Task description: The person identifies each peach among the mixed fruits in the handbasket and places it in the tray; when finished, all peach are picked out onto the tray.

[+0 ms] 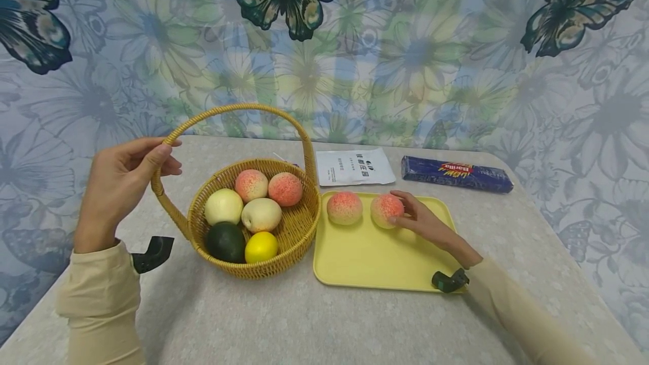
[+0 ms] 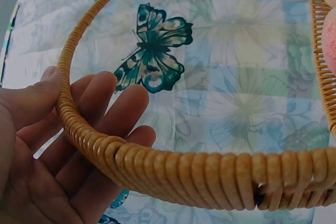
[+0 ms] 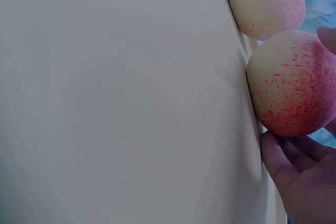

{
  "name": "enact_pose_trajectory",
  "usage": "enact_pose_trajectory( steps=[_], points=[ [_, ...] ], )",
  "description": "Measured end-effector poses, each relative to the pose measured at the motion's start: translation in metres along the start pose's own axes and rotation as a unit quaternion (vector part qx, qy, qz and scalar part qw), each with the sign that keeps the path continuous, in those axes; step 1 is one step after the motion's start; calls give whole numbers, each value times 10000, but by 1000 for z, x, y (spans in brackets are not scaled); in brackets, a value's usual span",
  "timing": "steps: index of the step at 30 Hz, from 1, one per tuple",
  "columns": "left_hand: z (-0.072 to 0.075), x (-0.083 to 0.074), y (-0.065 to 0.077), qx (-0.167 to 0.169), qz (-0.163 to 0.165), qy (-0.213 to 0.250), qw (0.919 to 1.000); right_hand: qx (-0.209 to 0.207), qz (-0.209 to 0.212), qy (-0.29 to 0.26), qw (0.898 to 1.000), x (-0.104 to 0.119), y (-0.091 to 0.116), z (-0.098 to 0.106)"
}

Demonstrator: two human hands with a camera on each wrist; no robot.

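Observation:
My left hand (image 1: 120,178) holds the handle (image 1: 238,107) of a wicker basket (image 1: 299,235), thumb on one side and fingers behind it in the left wrist view. Inside the basket lie two peaches (image 1: 285,189), a round pale fruit (image 1: 223,206), an oblong cream fruit (image 1: 261,215), a dark green fruit (image 1: 225,242) and a yellow lemon-like fruit (image 1: 261,247). On the yellow tray (image 1: 375,263), my right hand (image 1: 428,223) grips a pink-speckled peach (image 1: 387,211) between thumb and fingers. A second peach (image 1: 345,208) sits left of it on the tray.
Behind the tray lies a white printed packet (image 1: 355,167). To its right is a dark blue Barilla package (image 1: 456,174). The basket's right side stands close against the tray's left edge. A butterfly-patterned cloth (image 1: 355,72) hangs behind the table (image 1: 243,320).

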State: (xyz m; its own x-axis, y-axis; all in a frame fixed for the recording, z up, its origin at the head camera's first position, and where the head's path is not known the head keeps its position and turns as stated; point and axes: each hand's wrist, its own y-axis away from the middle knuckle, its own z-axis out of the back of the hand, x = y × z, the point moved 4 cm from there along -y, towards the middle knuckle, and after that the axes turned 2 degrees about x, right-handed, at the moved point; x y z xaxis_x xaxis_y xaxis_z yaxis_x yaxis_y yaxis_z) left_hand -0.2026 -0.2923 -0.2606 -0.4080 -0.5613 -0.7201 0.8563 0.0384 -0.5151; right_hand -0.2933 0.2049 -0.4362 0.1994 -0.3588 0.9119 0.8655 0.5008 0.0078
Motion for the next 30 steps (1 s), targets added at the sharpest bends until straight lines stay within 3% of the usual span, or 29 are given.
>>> enact_pose_trajectory(
  steps=[5,10,22,30],
  points=[
    [0,0,0,-6,-29,23,10000,-81,68,70,9999,0,0,1],
    [0,-1,0,-4,-37,46,10000,-354,401,240,9983,7,-3,4],
    [0,-2,0,-3,33,-18,10000,-915,1127,696,9870,46,-5,2],
    [1,-3,0,6,45,-14,10000,-634,1540,1339,9769,80,-11,-21]
  ],
)
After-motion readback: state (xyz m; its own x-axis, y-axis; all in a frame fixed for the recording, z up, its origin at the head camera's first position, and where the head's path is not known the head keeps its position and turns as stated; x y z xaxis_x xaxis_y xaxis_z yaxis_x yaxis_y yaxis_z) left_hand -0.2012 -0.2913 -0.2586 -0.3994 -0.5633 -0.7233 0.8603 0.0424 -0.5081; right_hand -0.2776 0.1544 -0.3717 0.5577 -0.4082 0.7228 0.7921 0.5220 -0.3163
